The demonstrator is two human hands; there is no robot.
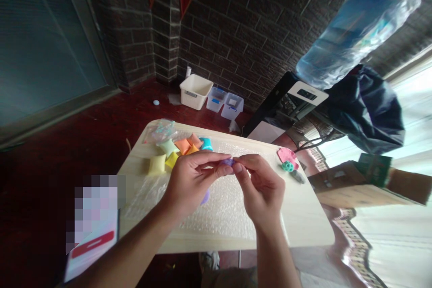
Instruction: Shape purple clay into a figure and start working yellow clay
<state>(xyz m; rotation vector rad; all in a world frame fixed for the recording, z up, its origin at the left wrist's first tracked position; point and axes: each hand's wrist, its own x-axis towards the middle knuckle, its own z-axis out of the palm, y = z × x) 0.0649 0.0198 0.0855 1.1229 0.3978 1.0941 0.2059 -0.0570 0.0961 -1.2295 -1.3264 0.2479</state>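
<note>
Between the fingertips of both hands is a small purple piece of modelling clay point(228, 162), partly covered by the fingers. My left hand point(192, 175) pinches it from the left, thumb below and fingers above. From the right, my right hand point(261, 184) pinches the same piece with thumb and forefinger. Another purple lump point(204, 197) lies on the bubble wrap point(229, 216), mostly hidden behind my left hand. Just beyond that hand sit several pillow-shaped pieces: pale yellow point(157, 164), yellow point(172, 160), pale green point(168, 147), orange point(183, 146) and blue point(205, 144).
The light wooden table point(310, 229) carries a clear plastic bag point(164, 130) at its far left corner. Pink clay point(286, 155) and a green piece point(287, 166) lie at the right edge. Beyond stand storage bins point(195, 92), a water dispenser point(280, 108) and a cardboard box point(364, 189).
</note>
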